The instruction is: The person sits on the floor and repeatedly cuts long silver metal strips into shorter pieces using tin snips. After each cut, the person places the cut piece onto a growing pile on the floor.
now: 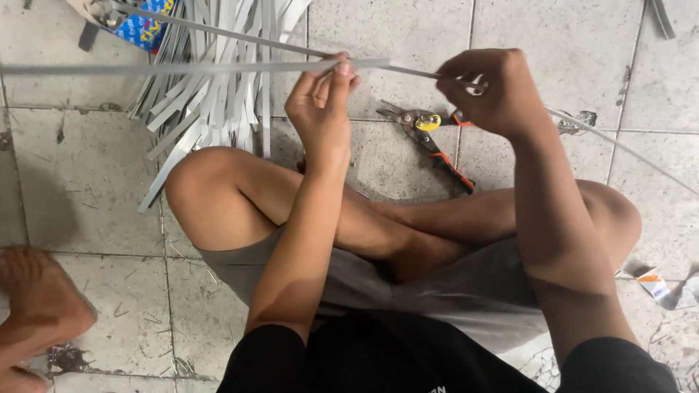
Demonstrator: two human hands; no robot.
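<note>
The tiled floor [568,44] carries everything here: the person sits cross-legged on it, knees spread to left and right, with both hands raised in front at the far side of the lap.

Far left lies a pile of cut metal strips [211,94], fanned out loosely and touching the person's left knee. Beside it, at the far edge, sits a blue printed packet [149,28].

Across the whole view runs a long thin metal strip [145,70], held roughly level above the floor. A second thin length slants from the far left down to the right edge, passing through the right hand; whether the two are one bent piece or two separate strips cannot be told.

The left hand [320,109] pinches the strip between thumb and fingertips, its grip closed on the metal near the strip's middle. The right hand [495,91] is curled into a fist around the strip just to the right, grip closed tight on it. The hands stand near each other, with a short span of metal between them.

To work this span well, it seems best to keep both grips firm and close together, so the thin metal bends only where wanted, and to keep fingers off the cut edges, which are likely sharp.

On the floor between the hands and the shins lie tin snips [429,138] with orange handles, untouched. At the near left edge is another person's bare foot [40,306].
</note>
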